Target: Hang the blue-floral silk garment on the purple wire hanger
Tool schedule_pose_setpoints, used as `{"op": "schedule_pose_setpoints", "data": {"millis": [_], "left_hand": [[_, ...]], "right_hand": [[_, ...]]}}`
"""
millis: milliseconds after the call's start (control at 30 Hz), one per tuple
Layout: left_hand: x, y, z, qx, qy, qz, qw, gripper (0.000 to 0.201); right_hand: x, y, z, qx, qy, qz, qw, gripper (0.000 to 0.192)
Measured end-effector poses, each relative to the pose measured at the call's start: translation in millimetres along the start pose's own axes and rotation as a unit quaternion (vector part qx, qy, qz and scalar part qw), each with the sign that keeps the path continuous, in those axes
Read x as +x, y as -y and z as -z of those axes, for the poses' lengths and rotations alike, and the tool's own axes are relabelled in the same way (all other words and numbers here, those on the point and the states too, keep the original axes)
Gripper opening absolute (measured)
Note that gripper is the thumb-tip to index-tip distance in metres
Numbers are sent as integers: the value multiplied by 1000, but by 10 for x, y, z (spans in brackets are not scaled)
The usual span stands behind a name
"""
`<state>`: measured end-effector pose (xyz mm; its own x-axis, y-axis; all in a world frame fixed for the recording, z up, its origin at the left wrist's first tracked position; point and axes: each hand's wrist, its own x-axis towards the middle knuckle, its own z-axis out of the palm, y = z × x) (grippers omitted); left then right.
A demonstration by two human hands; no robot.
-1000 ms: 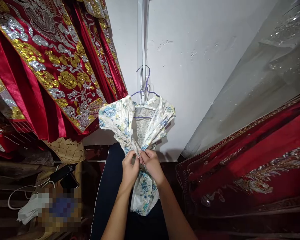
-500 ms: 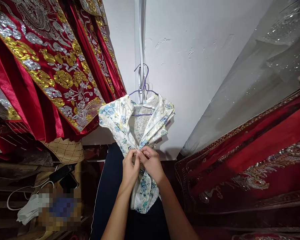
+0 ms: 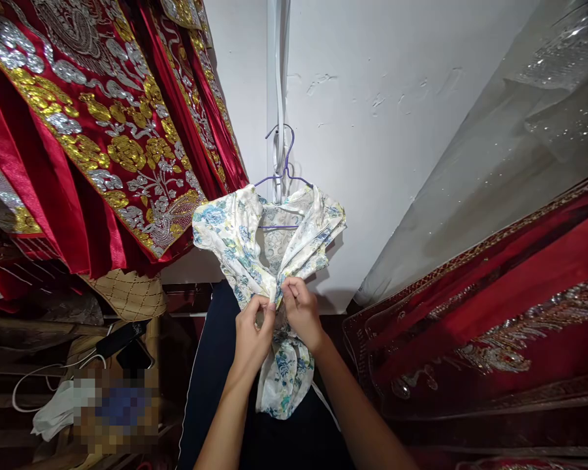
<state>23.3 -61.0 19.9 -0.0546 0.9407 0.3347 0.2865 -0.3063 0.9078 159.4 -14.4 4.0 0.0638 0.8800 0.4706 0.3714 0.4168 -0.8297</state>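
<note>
Left of dress: red robes (image 3: 93, 137) hanging, satin glossy, gold and silver embroidery raised, stiff.

Dress (image 3: 267, 261) hanging on thin purple wire hanger (image 3: 281, 173) against white wall (image 3: 382, 130); fabric cream, blue flower print, silky, crumpled.

Left hand (image 3: 252, 336) pinching dress's front edge, fingers closed on cloth. Right hand (image 3: 301, 310) pinching opposite edge, touching left hand. Step, judging: fastening or undoing front closure at mid-chest. Next move calling for fine fingertip work, slippery cloth held taut.

Right of dress: more red embroidered cloth (image 3: 494, 313), sheer sparkly veil (image 3: 519, 130) above.
</note>
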Motion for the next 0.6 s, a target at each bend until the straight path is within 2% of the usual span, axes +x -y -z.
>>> {"op": "schedule_pose_setpoints", "data": {"millis": [67, 133, 233, 300, 333, 433, 500, 533, 600], "left_hand": [[-62, -54, 49, 4, 11, 6, 1000, 26], [-133, -67, 60, 11, 32, 4, 999, 28], [-205, 7, 12, 16, 76, -4, 997, 32], [-197, 88, -26, 16, 86, -7, 996, 34], [-169, 121, -35, 18, 88, -9, 996, 35], [30, 111, -10, 34, 125, -27, 991, 35], [267, -31, 36, 42, 131, -58, 989, 30], [414, -144, 62, 41, 110, -82, 990, 26], [752, -429, 107, 27, 24, -146, 989, 23]], "right_hand": [[300, 18, 157, -69, -8, 46, 997, 20], [720, 88, 356, -131, -44, 105, 985, 21], [1397, 295, 624, -213, -80, 213, 950, 22], [1730, 472, 730, -256, -118, 262, 923, 20], [1835, 557, 758, -273, -112, 281, 913, 19], [1909, 758, 779, -290, -96, 307, 901, 17], [1824, 832, 767, -278, -100, 310, 904, 16], [1765, 855, 759, -269, -106, 311, 905, 16], [1646, 883, 741, -247, -116, 311, 911, 17]]}}
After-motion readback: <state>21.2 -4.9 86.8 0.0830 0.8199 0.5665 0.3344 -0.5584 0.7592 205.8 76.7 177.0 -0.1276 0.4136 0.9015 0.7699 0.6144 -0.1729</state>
